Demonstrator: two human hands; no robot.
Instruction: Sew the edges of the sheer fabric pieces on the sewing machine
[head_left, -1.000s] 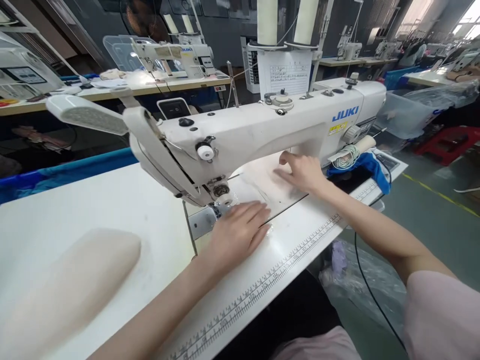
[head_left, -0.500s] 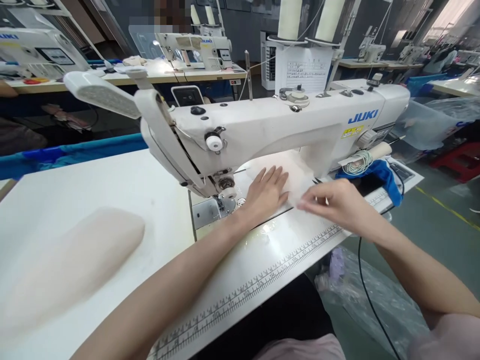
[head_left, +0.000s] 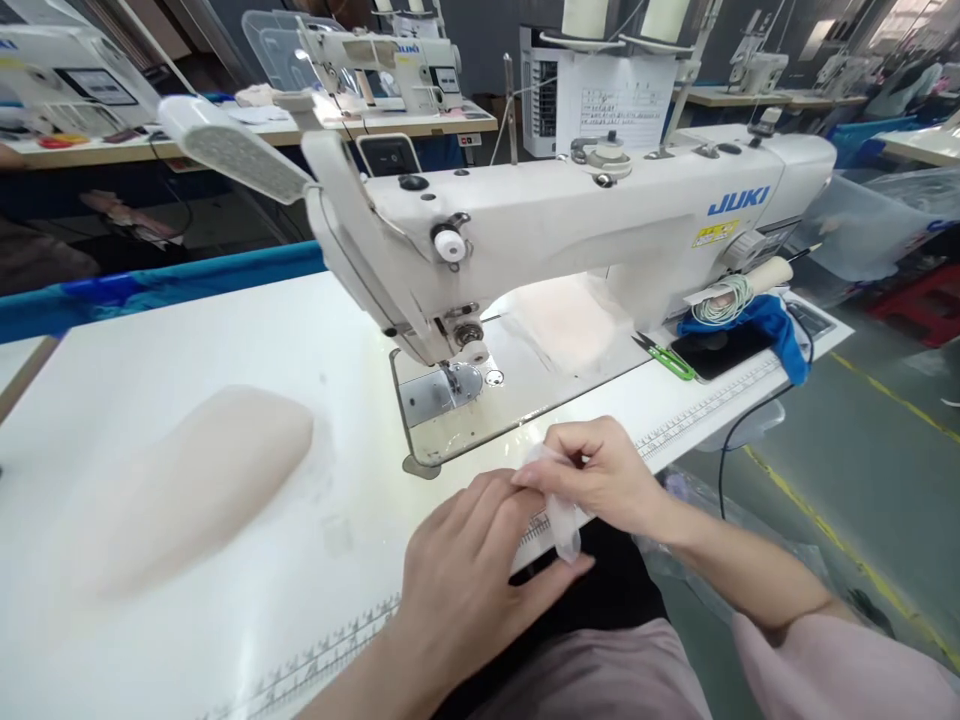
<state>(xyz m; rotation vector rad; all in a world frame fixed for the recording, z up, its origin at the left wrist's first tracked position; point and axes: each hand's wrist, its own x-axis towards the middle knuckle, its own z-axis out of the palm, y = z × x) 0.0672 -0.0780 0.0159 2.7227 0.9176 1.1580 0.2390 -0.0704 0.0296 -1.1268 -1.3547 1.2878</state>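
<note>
At the table's front edge, my right hand (head_left: 607, 475) pinches a small piece of thin, see-through white fabric (head_left: 564, 525) that hangs down from its fingers. Beside it, my left hand (head_left: 480, 560) has its thumb stretched away from the fingers, and its fingertips meet the fabric and my right fingertips. Behind both hands stands a white sewing machine (head_left: 570, 225), its presser foot (head_left: 452, 380) over the metal plate with no fabric under it. Pale pink sheer fabric pieces (head_left: 570, 320) lie under the machine arm. A larger pale piece (head_left: 217, 470) is spread on the table at left.
Green thread snips (head_left: 666, 355) lie beside a black phone (head_left: 724, 350) and a blue cloth (head_left: 784, 335) at the right. A printed ruler strip (head_left: 697, 410) runs along the table's front edge. More sewing machines (head_left: 405, 75) stand behind.
Both hands have drawn back from under the machine arm to the table's front edge. My left hand has lifted off the pale fabric. The snips now show fully.
</note>
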